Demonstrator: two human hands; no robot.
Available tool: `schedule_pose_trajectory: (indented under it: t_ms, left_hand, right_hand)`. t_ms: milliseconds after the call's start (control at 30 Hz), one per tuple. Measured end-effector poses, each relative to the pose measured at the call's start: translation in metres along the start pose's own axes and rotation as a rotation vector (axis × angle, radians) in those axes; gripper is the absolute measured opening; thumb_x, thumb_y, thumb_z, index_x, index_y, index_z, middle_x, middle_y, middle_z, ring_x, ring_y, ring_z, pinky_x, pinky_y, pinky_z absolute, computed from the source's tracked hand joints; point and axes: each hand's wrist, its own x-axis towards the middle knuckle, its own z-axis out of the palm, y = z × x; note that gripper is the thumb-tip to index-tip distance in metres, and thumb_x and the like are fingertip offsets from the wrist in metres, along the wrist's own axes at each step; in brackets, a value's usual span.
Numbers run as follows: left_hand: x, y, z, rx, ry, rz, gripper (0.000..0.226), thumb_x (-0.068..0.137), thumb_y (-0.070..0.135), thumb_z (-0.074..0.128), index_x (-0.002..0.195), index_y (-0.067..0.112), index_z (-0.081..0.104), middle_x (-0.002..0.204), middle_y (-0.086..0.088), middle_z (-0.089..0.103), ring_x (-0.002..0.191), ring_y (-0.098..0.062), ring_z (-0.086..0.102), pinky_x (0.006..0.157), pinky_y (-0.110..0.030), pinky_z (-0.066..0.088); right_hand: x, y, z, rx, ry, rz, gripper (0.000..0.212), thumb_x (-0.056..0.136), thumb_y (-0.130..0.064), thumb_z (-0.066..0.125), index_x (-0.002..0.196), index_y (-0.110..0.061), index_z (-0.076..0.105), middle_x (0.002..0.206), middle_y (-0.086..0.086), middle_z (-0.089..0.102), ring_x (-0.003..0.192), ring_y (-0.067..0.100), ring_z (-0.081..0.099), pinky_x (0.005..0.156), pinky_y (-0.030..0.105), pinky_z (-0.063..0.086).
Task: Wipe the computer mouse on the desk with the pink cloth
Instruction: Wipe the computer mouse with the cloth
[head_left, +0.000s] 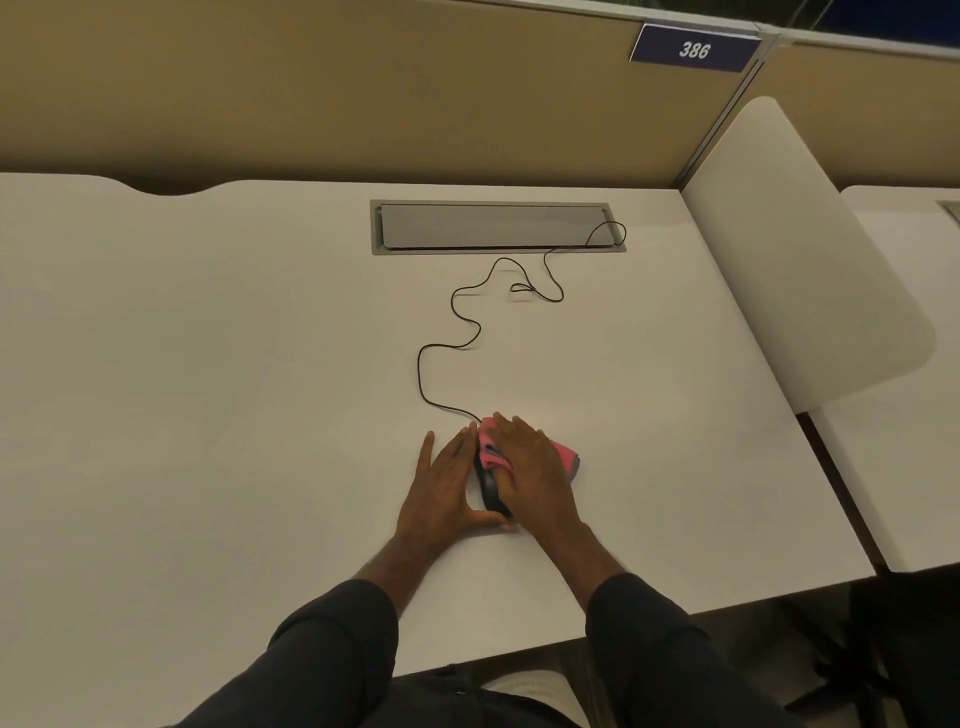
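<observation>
So the biggest thing here is the white desk (208, 415), pretty much bare, with a tan partition wall (311, 88) along the far edge and a white divider panel (800, 249) on the right. There's a numbered sign (693, 49) reading 386 up on the partition. Set into the far part of the desk is a grey cable tray lid (493, 226), and a thin black cord (452, 343) snakes out of its right end toward the near side.

That cord ends at the computer mouse (488, 486), a small dark one sitting near the middle of the desk, mostly hidden between the hands. The left hand (444, 488) lies flat and open against its left side, thumb hooked round the near end, bracing it. The right hand (530, 473) is spread over the pink cloth (563, 454), pressing it onto the top and right side of the mouse, fingers extended rather than clenched.

Handling-wise, my guess: the mouse is light hard plastic and will skate on that smooth top, so bracing the sides is the right call. The cloth looks soft and bunchy, best pinned under a flat palm. I'd go gentle on the buttons and not tug the cord.
</observation>
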Motion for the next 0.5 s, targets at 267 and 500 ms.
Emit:
schedule_pose_trajectory:
  t_ms: [267,500]
  left_hand:
    - [-0.003,0.002,-0.001,0.004,0.035,0.029,0.115,0.068,0.093,0.04,0.155,0.019,0.023,0.16,-0.002,0.028,0.149,-0.013,0.02,0.123,-0.052,0.0]
    - [-0.004,0.002,-0.002,0.022,-0.008,-0.014,0.12,0.068,0.096,0.016,0.156,0.015,0.01,0.164,-0.003,0.014,0.151,-0.012,0.009,0.122,-0.048,-0.006]
  right_hand:
    - [-0.035,0.001,-0.003,-0.091,-0.01,-0.21,0.056,0.091,-0.016,0.058,0.145,-0.014,0.044,0.153,0.002,0.039,0.145,0.021,0.029,0.116,0.048,0.026]
    - [-0.071,-0.001,0.007,-0.094,0.08,-0.246,0.063,0.084,-0.02,0.064,0.144,-0.011,0.045,0.149,0.008,0.043,0.141,0.026,0.036,0.117,0.045,0.022]
